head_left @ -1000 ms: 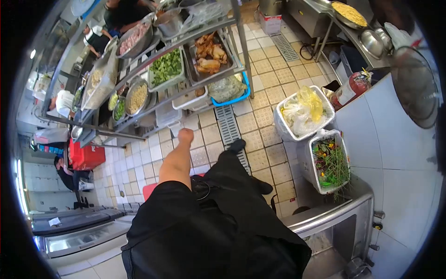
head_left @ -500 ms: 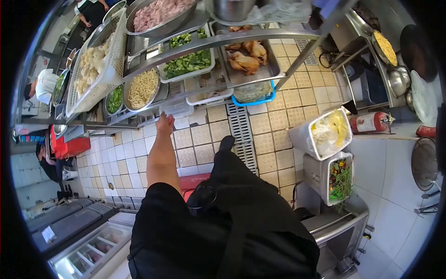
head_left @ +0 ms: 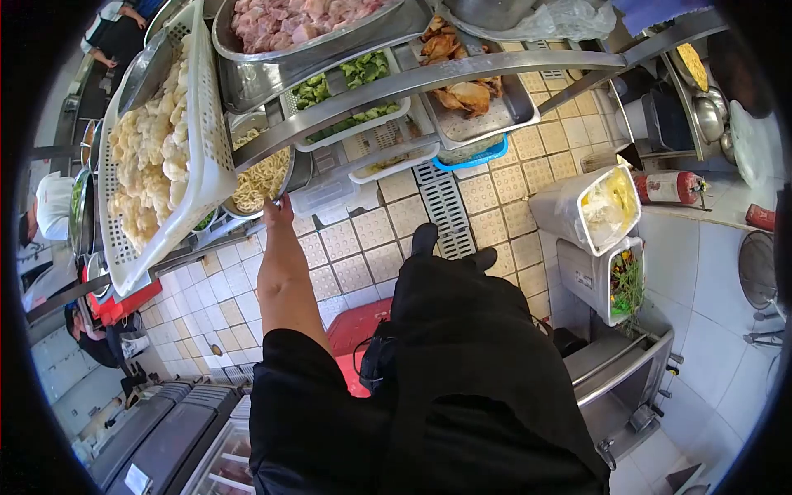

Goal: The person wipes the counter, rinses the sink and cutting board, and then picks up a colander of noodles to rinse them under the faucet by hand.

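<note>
My left hand (head_left: 278, 211) is at the near rim of a metal bowl of noodles (head_left: 262, 183) on the lower shelf, below the steel rail. Its fingers are bent toward the rim and partly hidden; whether they grip it I cannot make out. Left of it, on the upper level, sits a white perforated basket (head_left: 216, 177) of pale florets (head_left: 148, 157). To the right stand a lidded clear container (head_left: 323, 195), a tray of chopped greens (head_left: 359, 115) and a metal tray with roasted poultry (head_left: 469, 97). My right hand does not show.
A steel rail (head_left: 429, 78) crosses above the lower containers. Behind it is a large bowl of raw meat (head_left: 301, 25). At the right stand two bins (head_left: 569, 210) and a fire extinguisher (head_left: 670, 187). A floor drain (head_left: 445, 210) runs ahead of my feet. Other people are at the far left.
My left hand has moved forward to the noodle bowl's rim. The view has shifted closer to the shelves, so the basket and bowls look larger.
</note>
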The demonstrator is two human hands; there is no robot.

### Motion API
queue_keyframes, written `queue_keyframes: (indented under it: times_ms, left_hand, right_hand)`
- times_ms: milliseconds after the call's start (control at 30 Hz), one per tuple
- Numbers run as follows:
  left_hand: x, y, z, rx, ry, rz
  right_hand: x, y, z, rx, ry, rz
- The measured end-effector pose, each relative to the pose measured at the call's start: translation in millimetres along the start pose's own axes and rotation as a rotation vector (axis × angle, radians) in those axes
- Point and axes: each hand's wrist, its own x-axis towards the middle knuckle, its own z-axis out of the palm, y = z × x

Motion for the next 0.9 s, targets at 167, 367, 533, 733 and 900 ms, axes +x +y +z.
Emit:
queue_keyframes:
  times_ms: [167, 367, 533, 733, 900]
  left_hand:
    - [36, 22, -2, 0.07, 0.116, -0.11]
    - [-70, 44, -52, 0.209, -0.159, 0.131]
    - [-174, 60, -100, 0.325, -0.01, 0.111]
    - [-282, 56, -79, 0.602, -0.236, 0.048]
    - [-311, -2, -44, 0.69, -0.545, -0.111]
  right_hand:
    - [-4, -8, -18, -0.052, -0.022, -0.004]
    - [22, -14, -53, -0.094, -0.058, -0.04]
    - [49, -88, -11, 0.072, 0.06, -0.291]
    - [-11, -316, 162, 0.022, -0.236, -0.594]
    - [-151, -473, 293, -0.236, -0.714, -1.183]
